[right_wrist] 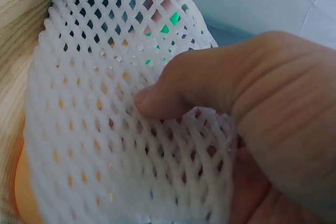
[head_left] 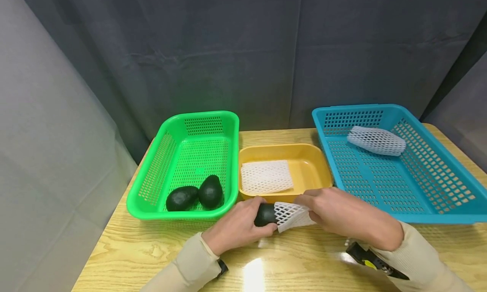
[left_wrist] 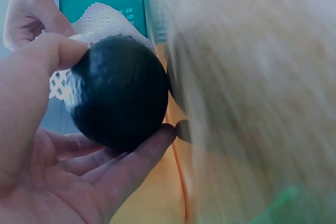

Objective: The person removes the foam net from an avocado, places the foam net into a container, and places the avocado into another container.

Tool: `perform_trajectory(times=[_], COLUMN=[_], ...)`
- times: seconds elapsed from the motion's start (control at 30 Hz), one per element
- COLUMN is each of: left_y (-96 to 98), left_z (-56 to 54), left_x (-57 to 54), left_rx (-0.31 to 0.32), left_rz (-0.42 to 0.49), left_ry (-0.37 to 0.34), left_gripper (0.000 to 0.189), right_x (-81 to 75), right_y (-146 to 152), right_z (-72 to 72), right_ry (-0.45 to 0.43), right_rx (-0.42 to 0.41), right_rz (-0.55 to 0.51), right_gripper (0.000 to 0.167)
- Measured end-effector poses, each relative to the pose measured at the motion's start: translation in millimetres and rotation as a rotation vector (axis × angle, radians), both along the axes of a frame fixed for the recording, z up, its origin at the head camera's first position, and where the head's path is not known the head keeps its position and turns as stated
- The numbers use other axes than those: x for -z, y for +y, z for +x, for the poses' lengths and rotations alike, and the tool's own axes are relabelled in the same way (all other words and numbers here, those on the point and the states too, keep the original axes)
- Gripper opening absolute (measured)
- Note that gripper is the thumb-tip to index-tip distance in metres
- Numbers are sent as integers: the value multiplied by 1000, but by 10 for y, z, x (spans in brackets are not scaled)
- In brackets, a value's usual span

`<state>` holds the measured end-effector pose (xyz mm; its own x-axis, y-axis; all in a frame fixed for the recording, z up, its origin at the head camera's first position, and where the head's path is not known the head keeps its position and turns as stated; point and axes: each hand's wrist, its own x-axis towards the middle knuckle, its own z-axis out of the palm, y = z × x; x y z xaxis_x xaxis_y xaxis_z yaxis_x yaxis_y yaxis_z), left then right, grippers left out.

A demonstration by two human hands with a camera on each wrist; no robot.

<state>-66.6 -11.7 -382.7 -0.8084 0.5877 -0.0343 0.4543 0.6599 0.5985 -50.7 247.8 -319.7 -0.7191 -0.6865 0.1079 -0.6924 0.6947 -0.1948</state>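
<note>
A dark avocado (head_left: 265,215) lies sideways in my left hand (head_left: 240,226), thumb on one side and fingers around the other. Its rounded end faces the left wrist camera, the avocado (left_wrist: 121,93) held between thumb and fingertips. A white foam net sleeve (head_left: 293,216) covers the avocado's right end. My right hand (head_left: 336,214) pinches the sleeve near its far end. In the right wrist view the thumb presses on the foam net sleeve (right_wrist: 115,108), with the fingers behind it. Both hands are low over the table, in front of the yellow tray.
A green basket (head_left: 146,207) at left holds two avocados (head_left: 210,192). The yellow tray (head_left: 308,173) in the middle contains flat white foam netting (head_left: 266,176). At right, a blue basket (head_left: 395,186) holds a net-wrapped item (head_left: 376,140). All stand on a wooden table (head_left: 125,249).
</note>
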Motion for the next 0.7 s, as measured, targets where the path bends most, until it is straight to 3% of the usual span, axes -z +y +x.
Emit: perform_trajectory(times=[0.7], left_y=[-11], left_z=[5], left_x=[-20], left_rx=[16], left_rz=[-35], left_ry=[5], left_gripper=[48], right_x=[-71], right_y=[43], right_z=[36], right_ry=[36], right_rx=[30], right_rz=[-1], right_gripper=[41])
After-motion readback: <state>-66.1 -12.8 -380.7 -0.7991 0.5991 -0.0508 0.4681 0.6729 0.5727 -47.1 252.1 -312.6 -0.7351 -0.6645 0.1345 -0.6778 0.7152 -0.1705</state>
